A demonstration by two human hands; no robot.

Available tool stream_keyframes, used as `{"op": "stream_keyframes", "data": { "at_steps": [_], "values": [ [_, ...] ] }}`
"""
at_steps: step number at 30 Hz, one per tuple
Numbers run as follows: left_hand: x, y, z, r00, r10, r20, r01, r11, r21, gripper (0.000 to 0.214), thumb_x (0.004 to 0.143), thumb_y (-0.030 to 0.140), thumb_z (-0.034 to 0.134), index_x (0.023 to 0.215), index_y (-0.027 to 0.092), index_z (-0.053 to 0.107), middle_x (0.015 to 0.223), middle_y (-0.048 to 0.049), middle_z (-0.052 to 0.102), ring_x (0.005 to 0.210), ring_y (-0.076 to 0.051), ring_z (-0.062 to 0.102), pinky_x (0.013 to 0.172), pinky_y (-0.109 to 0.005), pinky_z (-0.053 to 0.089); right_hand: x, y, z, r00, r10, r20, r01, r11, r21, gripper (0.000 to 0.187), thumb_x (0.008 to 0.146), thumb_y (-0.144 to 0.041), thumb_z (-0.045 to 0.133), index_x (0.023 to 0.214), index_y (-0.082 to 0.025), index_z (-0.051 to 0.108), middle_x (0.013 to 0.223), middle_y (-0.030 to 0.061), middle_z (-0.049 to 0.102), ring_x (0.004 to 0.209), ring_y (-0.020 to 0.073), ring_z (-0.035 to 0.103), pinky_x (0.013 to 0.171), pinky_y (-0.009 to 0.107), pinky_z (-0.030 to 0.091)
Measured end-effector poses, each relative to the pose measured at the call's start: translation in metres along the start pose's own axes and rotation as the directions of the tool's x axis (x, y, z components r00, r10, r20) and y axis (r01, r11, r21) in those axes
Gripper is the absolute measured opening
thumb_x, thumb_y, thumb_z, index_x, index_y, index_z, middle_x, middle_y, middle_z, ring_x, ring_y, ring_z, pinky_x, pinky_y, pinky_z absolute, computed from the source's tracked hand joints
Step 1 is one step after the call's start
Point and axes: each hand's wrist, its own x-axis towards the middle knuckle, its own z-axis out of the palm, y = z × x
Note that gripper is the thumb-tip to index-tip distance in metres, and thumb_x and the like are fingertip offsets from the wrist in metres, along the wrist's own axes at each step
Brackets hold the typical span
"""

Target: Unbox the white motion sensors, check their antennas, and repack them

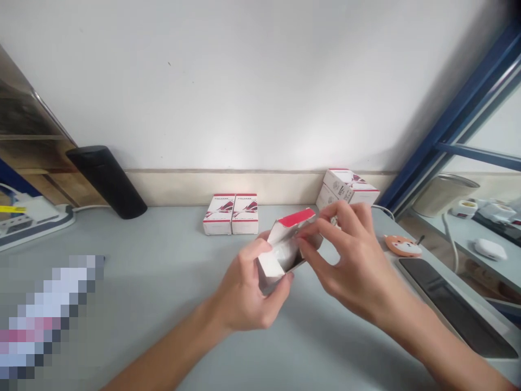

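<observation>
A small white cardboard box with a red-edged lid flap is held tilted above the grey desk, its top open toward me. My left hand is closed around its left end, fingers behind and thumb along the near side. Inside the box shows something pale and rounded, perhaps plastic-wrapped; its kind cannot be made out. My right hand pinches thumb and forefinger together at the right edge of the opening, on what looks like the box's side flap. The fingertips partly cover that spot.
Two matching boxes stand side by side near the wall, and more are stacked behind my right hand. A black cylinder and a power strip are left. Right lie an orange animal-face item and a dark-screened device.
</observation>
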Motion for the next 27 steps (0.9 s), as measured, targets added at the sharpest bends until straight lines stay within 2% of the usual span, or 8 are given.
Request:
{"op": "stream_keyframes", "data": {
  "at_steps": [6,9,13,15,18,22,24,27],
  "values": [
    [-0.002,-0.001,0.001,0.999,0.017,-0.051,-0.015,0.999,0.043,0.060,0.088,0.006,0.064,0.128,0.033,0.028,0.097,0.0011,0.049,0.074,-0.014,0.052,0.066,-0.032,0.045,0.002,0.009,0.002,0.975,0.192,0.111,-0.218,0.922,0.319,0.019,0.100,-0.031,0.066,0.118,-0.031,0.062,0.112,0.0069,0.060,0.096,0.0239,0.059,0.086,0.042,0.057],
    [-0.003,-0.002,-0.001,0.998,-0.030,-0.060,0.032,0.999,0.029,0.058,0.091,0.010,0.065,0.129,0.033,0.028,0.095,0.0018,0.047,0.075,-0.016,0.052,0.070,-0.035,0.047,0.001,0.020,0.004,0.969,0.241,0.060,-0.241,0.852,0.465,0.012,0.106,-0.037,0.059,0.115,-0.029,0.059,0.106,0.0056,0.063,0.089,0.0210,0.061,0.082,0.038,0.057],
    [-0.005,-0.006,-0.005,0.990,-0.114,-0.088,0.117,0.993,0.033,0.055,0.093,0.016,0.067,0.128,0.032,0.028,0.102,0.0000,0.050,0.081,-0.018,0.057,0.077,-0.039,0.050,-0.004,0.045,0.015,0.972,0.205,-0.111,-0.176,0.957,0.231,0.012,0.106,-0.034,0.056,0.108,-0.026,0.064,0.102,0.0068,0.066,0.090,0.0230,0.064,0.079,0.039,0.055],
    [-0.005,-0.007,-0.008,0.981,-0.160,-0.111,0.163,0.987,0.010,0.057,0.093,0.018,0.067,0.132,0.033,0.028,0.110,-0.0021,0.052,0.086,-0.019,0.060,0.082,-0.042,0.052,-0.012,0.059,0.029,0.981,0.192,0.036,-0.193,0.981,0.029,0.016,0.104,-0.032,0.057,0.114,-0.026,0.067,0.111,0.0091,0.070,0.099,0.0269,0.068,0.080,0.041,0.055],
    [-0.003,-0.007,-0.013,0.957,-0.271,-0.107,0.267,0.962,-0.046,0.068,0.094,0.022,0.068,0.147,0.034,0.027,0.134,-0.0088,0.052,0.107,-0.025,0.064,0.096,-0.048,0.052,-0.028,0.075,0.054,0.933,0.218,0.286,-0.174,0.970,-0.172,0.033,0.101,-0.027,0.059,0.133,-0.024,0.066,0.134,0.0142,0.069,0.122,0.0356,0.067,0.089,0.046,0.057],
    [-0.001,-0.004,-0.016,0.926,-0.372,-0.059,0.370,0.928,-0.046,0.080,0.095,0.027,0.069,0.162,0.037,0.025,0.165,-0.0121,0.036,0.139,-0.034,0.052,0.115,-0.053,0.041,-0.033,0.084,0.066,0.860,0.312,0.404,-0.268,0.950,-0.162,0.026,0.103,-0.024,0.055,0.122,-0.024,0.072,0.122,0.0108,0.075,0.105,0.0305,0.074,0.083,0.042,0.057],
    [-0.001,-0.005,-0.016,0.929,-0.366,-0.060,0.364,0.930,-0.052,0.080,0.094,0.028,0.069,0.162,0.035,0.026,0.165,-0.0129,0.038,0.140,-0.034,0.050,0.115,-0.052,0.041,-0.026,0.082,0.058,0.868,0.345,0.357,-0.338,0.937,-0.082,0.019,0.104,-0.031,0.058,0.109,-0.024,0.075,0.109,0.0082,0.078,0.089,0.0262,0.074,0.074,0.038,0.056],
    [-0.004,-0.008,-0.014,0.944,-0.317,-0.086,0.312,0.948,-0.066,0.080,0.090,0.026,0.074,0.154,0.030,0.026,0.145,-0.0134,0.052,0.121,-0.030,0.062,0.105,-0.049,0.047,-0.012,0.063,0.034,0.935,0.337,0.110,-0.352,0.918,0.180,0.022,0.103,-0.043,0.064,0.107,-0.024,0.073,0.103,0.0065,0.077,0.085,0.0235,0.073,0.079,0.039,0.059]
  ]
}}
